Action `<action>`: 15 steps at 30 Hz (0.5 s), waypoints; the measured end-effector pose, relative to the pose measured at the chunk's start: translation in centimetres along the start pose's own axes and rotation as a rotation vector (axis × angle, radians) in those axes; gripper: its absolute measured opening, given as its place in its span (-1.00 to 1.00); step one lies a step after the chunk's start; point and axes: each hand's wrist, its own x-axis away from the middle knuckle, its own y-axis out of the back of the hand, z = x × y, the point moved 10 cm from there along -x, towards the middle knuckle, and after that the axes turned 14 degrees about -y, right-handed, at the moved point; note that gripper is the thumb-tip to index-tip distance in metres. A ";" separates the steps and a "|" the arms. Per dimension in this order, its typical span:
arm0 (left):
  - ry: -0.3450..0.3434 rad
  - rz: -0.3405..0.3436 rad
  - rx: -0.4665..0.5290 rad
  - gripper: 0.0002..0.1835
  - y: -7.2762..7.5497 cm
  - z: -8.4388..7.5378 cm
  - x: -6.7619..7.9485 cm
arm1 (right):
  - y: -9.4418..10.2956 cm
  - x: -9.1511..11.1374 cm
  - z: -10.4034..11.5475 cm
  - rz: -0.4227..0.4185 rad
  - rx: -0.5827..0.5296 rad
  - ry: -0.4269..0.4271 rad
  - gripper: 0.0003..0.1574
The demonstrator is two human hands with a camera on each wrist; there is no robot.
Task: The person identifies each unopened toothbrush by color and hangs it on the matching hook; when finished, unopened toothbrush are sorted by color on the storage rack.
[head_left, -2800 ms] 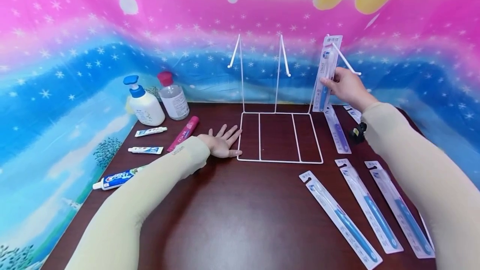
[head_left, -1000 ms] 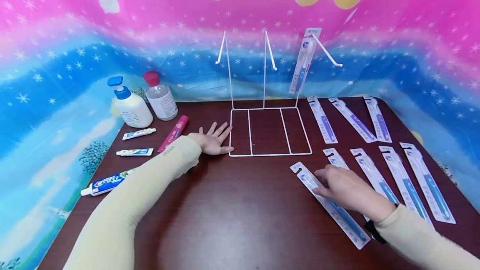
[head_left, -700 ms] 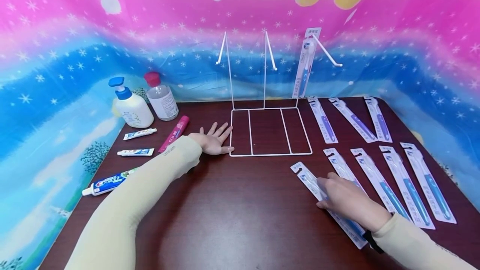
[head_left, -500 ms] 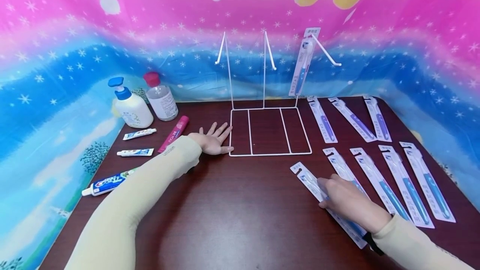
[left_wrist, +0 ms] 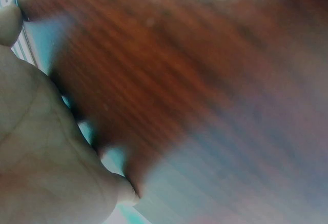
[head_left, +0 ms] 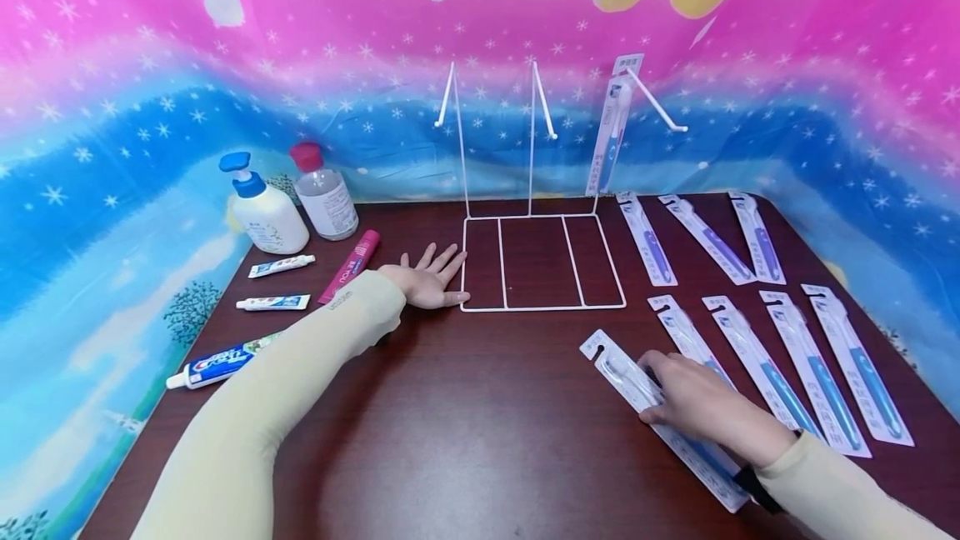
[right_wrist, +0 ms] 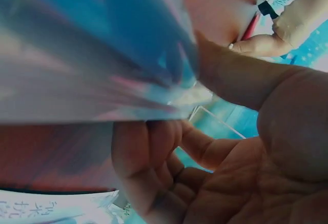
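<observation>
My right hand pinches a packaged blue toothbrush between thumb and fingers. Its near edge seems slightly raised off the table. Up close in the right wrist view, the blurred toothbrush pack lies between the thumb and curled fingers. My left hand rests on the table, fingers spread, its tips touching the left side of a white wire rack. Another packaged toothbrush hangs on the rack's right hook. The left wrist view is mostly blurred tabletop, with the left palm at its left edge.
Purple packaged toothbrushes lie right of the rack, and several blue packs lie in front of them. At left stand a pump bottle and a red-capped bottle. Toothpaste tubes and a pink tube lie nearby.
My right hand has let go of the toothbrush on the right hook, moved down toward the front and taken hold of the nearest blue pack, which has shifted slightly. My left hand stays at the rack.
</observation>
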 end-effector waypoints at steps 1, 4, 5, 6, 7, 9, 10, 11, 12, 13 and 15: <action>0.000 -0.001 0.000 -0.02 -0.1 0.1 -0.1 | 0.0 0.1 0.1 0.008 -0.015 0.008 -0.41; -0.005 -0.009 0.006 -0.01 -0.2 0.4 -0.4 | 0.0 0.5 0.2 0.038 -0.045 0.009 -0.54; -0.005 -0.010 0.007 0.00 -0.2 0.4 -0.4 | 0.0 0.5 0.2 0.044 -0.052 0.005 -0.56; -0.008 -0.012 0.009 0.00 -0.2 0.5 -0.5 | 0.1 0.6 0.2 0.047 -0.059 0.000 -0.59; -0.010 -0.014 0.010 0.00 -0.3 0.5 -0.6 | 0.3 0.7 0.3 0.047 -0.067 -0.006 -0.60; -0.014 -0.018 0.012 0.00 -0.3 0.6 -0.7 | 1.0 0.7 0.3 0.036 -0.092 -0.019 -0.64; -0.012 -0.018 0.012 0.00 -0.3 0.6 -0.7 | 1.4 0.7 0.3 0.027 -0.107 -0.027 -0.66; -0.012 -0.019 0.013 0.00 -0.3 0.6 -0.8 | 2.0 0.7 0.4 0.009 -0.122 -0.026 -0.68; -0.012 -0.019 0.014 0.00 -0.3 0.7 -0.8 | 2.6 0.7 0.4 -0.008 -0.140 -0.030 -0.69; -0.012 -0.019 0.015 0.00 -0.4 0.7 -0.8 | 3.1 0.6 0.4 -0.018 -0.163 -0.034 -0.70; -0.013 -0.020 0.016 0.00 -0.4 0.7 -0.8 | 4.3 0.5 0.4 -0.056 -0.208 -0.033 -0.70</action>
